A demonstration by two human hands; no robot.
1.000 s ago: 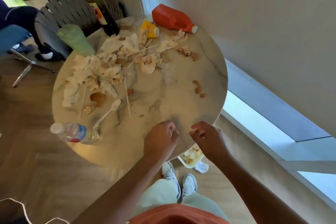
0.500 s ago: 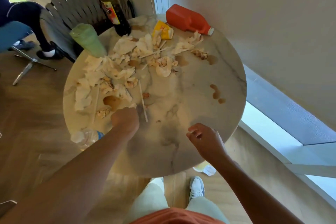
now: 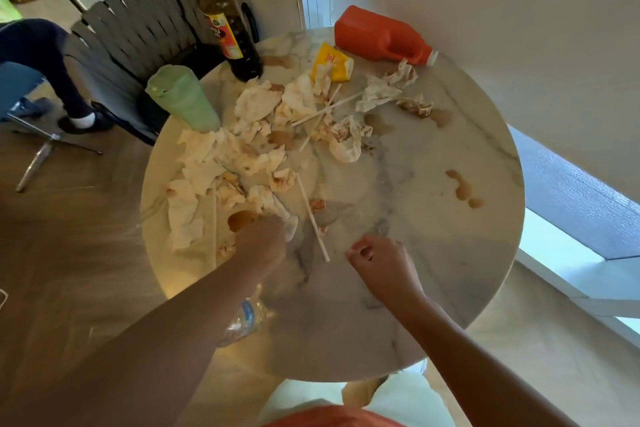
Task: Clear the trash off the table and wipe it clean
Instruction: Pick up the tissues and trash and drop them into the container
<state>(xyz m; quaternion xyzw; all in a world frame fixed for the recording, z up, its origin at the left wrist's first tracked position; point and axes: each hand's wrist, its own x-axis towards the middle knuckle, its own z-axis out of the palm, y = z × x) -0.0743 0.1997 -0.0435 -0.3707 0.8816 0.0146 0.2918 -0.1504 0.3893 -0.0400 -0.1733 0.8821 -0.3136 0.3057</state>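
White plastic, the bowl of a spoon (image 3: 291, 227), protrudes from the far side of the left hand (image 3: 261, 240), which lies knuckles-up on the marble table (image 3: 433, 288); its fingers are hidden, so whether they grip the spoon cannot be told. The right hand (image 3: 382, 265) is positioned above the bare near-centre of the tabletop, fingers curled loosely inward and holding nothing visible. Between the two hands lies a long white stick (image 3: 312, 218), its near end pointing toward the person. A clear water bottle (image 3: 244, 321) lies on its side under the left forearm (partly hidden).

The crumpled stained napkins (image 3: 225, 166) cover the far-left half of the table, mixed with further sticks. Brown sauce spots (image 3: 462, 189) mark the right side, and a brown puddle (image 3: 240, 220) lies just beside the left hand. At the far edge: a green cup (image 3: 183, 97) upright, a dark oil bottle (image 3: 225, 21) upright, a yellow packet (image 3: 334, 62), and an orange jug (image 3: 384, 36) on its side. A slatted chair (image 3: 138, 28) stands beyond the table.
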